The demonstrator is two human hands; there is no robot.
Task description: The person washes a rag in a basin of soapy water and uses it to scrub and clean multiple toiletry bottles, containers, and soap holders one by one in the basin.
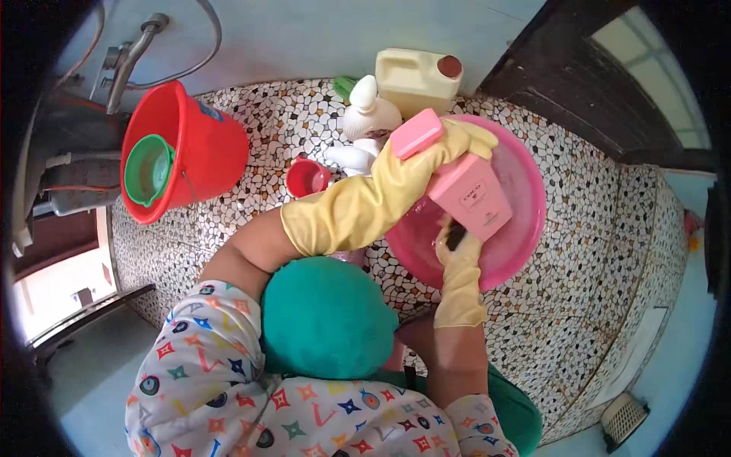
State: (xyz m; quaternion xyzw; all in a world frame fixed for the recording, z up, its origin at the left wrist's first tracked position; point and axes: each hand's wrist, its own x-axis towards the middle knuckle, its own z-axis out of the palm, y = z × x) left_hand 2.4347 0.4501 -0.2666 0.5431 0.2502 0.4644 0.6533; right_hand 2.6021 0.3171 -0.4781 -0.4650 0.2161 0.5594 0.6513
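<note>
the left hand (454,143) grips the pink box (474,199) over the basin (536,190); the right hand (460,266), just below, holds a dark brush (456,236). scrubbing looks in hand; the next move calls for a steady left grip.

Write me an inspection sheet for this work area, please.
Surface: multicoloured mosaic floor.
Items in use: pink container marked COCO, held over a pink basin.
Clutter: red bucket with a green mug at its mouth, red mug, white bottles, pale jerrycan.
Hands: both gloved; left hand grips the container, right hand holds a partly hidden dark object.
Cables: none certain; a hose loops near the tap.
Surroundings: bluish walls, dark door.
</note>
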